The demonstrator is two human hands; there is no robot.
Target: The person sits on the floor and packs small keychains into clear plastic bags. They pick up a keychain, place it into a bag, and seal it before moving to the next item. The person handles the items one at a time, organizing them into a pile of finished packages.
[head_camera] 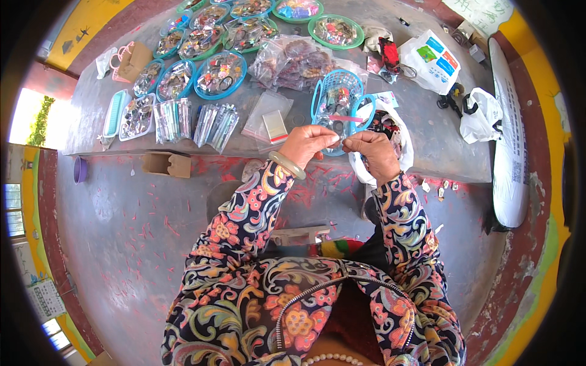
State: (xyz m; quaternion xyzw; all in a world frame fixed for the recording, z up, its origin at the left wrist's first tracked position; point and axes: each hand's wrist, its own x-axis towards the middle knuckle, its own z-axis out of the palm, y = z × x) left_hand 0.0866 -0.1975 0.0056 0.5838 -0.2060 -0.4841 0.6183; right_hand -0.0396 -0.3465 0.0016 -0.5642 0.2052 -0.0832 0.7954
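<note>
My left hand point(307, 145), with a bangle at the wrist, and my right hand point(374, 152) meet fingertip to fingertip above the platform's front edge. Between them the fingers pinch something small, pale and clear, perhaps the edge of a plastic bag; it is too small to tell. Just beyond stands a blue plastic basket point(343, 78) with two handles, holding small mixed items in clear plastic. A pink strip point(345, 118) lies across its near part. Beside my right hand sits a white plastic bag point(405, 148), its mouth open on dark and red items.
Round baskets of small goods point(220, 94) fill the back left. Nearer are bundles of pens point(173, 120), clear bags point(263, 110) and a stack of small bags with a red edge point(274, 126). A cardboard box point(167, 164) lies below the platform edge. White bags point(430, 68) rest at right.
</note>
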